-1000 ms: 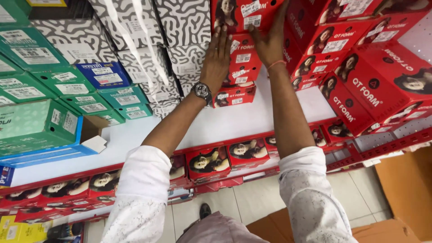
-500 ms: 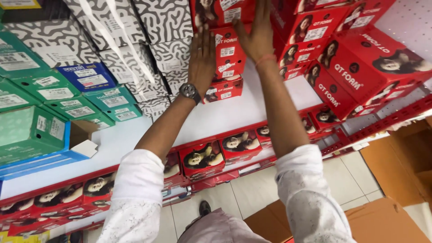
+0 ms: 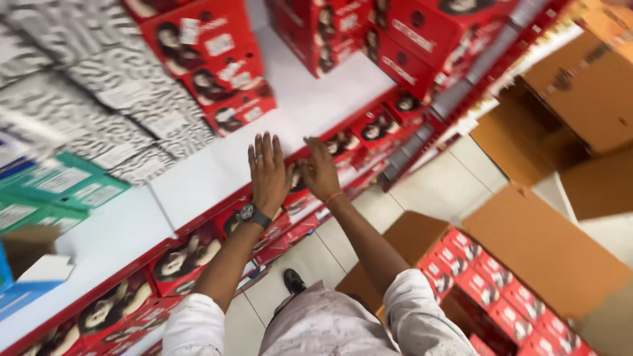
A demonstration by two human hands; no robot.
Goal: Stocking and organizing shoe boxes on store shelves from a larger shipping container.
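My left hand (image 3: pixel 267 170), with a watch on its wrist, is held flat with fingers spread in front of the white shelf (image 3: pixel 198 178). Just to its right, my right hand (image 3: pixel 321 171) is also spread and holds nothing. Both hands hover near the shelf's front edge, over a lower row of red boxes (image 3: pixel 369 128). A stack of red boxes with portrait pictures (image 3: pixel 214 69) stands on the shelf above the hands, apart from them.
Black-and-white patterned boxes (image 3: pixel 99 99) and green boxes (image 3: pixel 59 191) fill the shelf's left. More red boxes (image 3: pixel 409 39) stand at the back right. An open cardboard carton (image 3: pixel 547 250) with several small red boxes (image 3: pixel 501 290) sits on the tiled floor (image 3: pixel 435 191), lower right.
Both hands have come down off the stack of red boxes to the shelf's front edge. The view has swung down and right, bringing the open carton on the floor into sight.
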